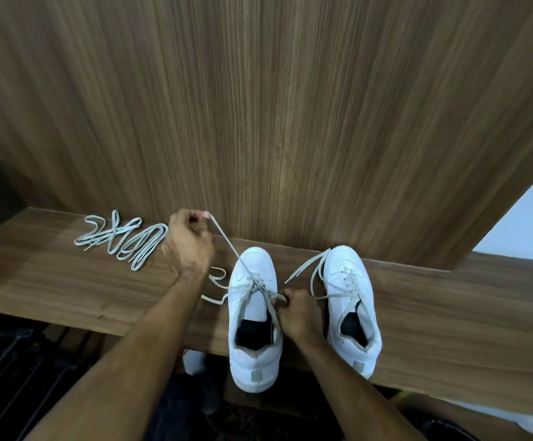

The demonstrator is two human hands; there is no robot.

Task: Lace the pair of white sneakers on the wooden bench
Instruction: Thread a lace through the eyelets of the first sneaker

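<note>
Sneakers: two white low-tops stand side by side on the wooden bench [68, 281], toes toward the panelled wall, heels near the front edge. The left sneaker [254, 316] is partly laced; the right sneaker [352, 300] carries lacing through its lower eyelets with loose ends trailing over the toe. A spare bundle of laces [122, 240] lies well apart to the left.

The left hand [190, 240] pinches one lace [227, 243] end and draws it taut, up and away from the left sneaker. The right hand [297, 313] is curled around the lace at the eyelet row, between the two shoes.

Handling, as a judgement: the flat lace is light, limp and prone to twisting; grip it close to the aglet for threading. Each shoe is light enough to slide when pulled; steady it at the eyelet stay or collar.
</note>
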